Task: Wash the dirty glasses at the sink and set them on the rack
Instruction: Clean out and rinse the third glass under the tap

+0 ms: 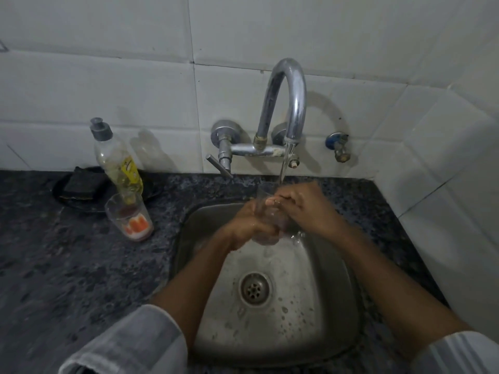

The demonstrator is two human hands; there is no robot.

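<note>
Waiting on the counter (54, 252) at far left: second glass (129, 215), orange-printed, upright, just in front of the soap bottle (118, 163), well apart from both hands. Moving right, over the sink (337, 279): left hand (247, 225) wrapped round the lower body of the clear glass (267, 211), fingers curled on it. Glass near upright, long axis roughly vertical, mouth up under the running stream from the tap (289, 103). Right hand (307, 209) gripping the upper part near the rim, fingers (280, 198) bent over the edge; whether any reach inside, cannot tell. Both forearms converging from below, roughly equally near. No rack in view.
</note>
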